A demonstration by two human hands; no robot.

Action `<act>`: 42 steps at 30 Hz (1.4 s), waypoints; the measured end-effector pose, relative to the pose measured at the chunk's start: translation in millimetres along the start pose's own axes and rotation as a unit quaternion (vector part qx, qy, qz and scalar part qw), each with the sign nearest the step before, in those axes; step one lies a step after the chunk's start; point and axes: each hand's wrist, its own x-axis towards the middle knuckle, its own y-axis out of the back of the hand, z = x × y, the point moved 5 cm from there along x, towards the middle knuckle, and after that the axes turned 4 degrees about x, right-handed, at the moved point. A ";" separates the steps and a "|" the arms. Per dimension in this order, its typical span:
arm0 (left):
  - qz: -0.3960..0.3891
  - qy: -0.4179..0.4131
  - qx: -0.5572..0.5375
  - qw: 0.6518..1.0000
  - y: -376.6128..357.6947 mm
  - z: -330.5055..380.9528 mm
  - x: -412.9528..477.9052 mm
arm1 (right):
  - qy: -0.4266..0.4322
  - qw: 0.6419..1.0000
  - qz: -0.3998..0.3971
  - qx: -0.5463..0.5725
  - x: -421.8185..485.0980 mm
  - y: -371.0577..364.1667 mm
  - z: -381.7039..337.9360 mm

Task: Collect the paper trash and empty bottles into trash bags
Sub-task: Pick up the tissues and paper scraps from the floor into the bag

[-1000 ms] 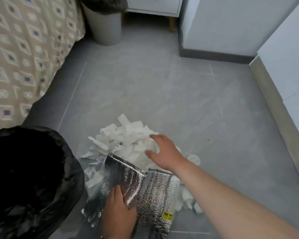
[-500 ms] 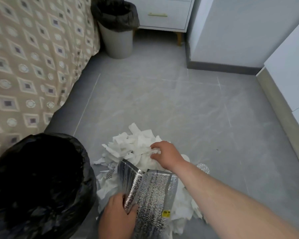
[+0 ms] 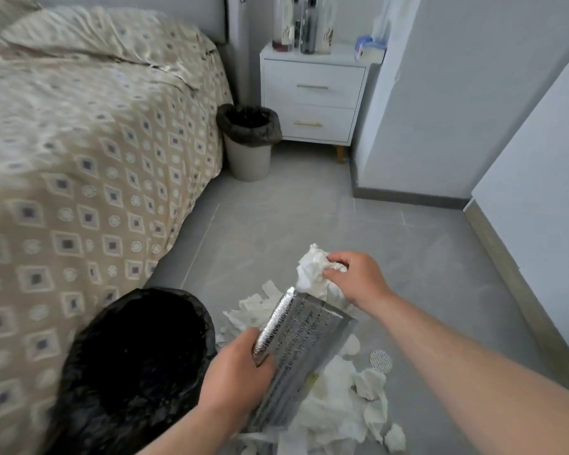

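Two hands are clearing the paper heap, and one wad is going up toward the trash bag.

The right hand (image 3: 355,280) is pinching a crumpled white paper wad (image 3: 311,270) between its fingers (image 3: 340,256) and thumb, holding it above the floor (image 3: 309,208). The left hand (image 3: 237,372) is gripping the edge of a silver foil pouch (image 3: 303,349), fingers curled round it, tilted over the remaining paper pile (image 3: 335,408). The black trash bag (image 3: 138,366) is gaping open just left of that hand, beside the bed (image 3: 79,159). The collecting step looks midway: next, the wad needs carrying leftward over the pouch and releasing into the bag's mouth. Half a second earlier the right hand was down in the heap and the pouch was lying lower; both are now rising, and the view is tilting up.
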 end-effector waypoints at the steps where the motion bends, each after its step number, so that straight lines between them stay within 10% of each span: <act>1: 0.006 -0.011 -0.001 1.000 14.7 4.8 1.1 | 0.004 1.000 0.018 0.007 -4.7 8.5 -13.0; 9: 0.043 -0.052 -0.073 0.995 139.0 5.7 -9.2 | -0.009 0.989 0.102 0.111 -49.6 38.7 -70.6; 17: 0.193 0.121 -0.207 0.951 214.2 -108.9 -6.8 | -0.064 0.972 0.105 0.199 -70.2 16.8 -64.0; 26: 0.193 0.332 -0.330 0.863 156.7 -218.2 16.1 | -0.082 0.973 0.072 0.202 -63.6 -11.9 -68.6; 42: 0.193 0.327 -0.358 0.853 87.4 -244.7 47.0 | -0.092 0.970 0.056 0.219 -48.6 -17.4 -58.0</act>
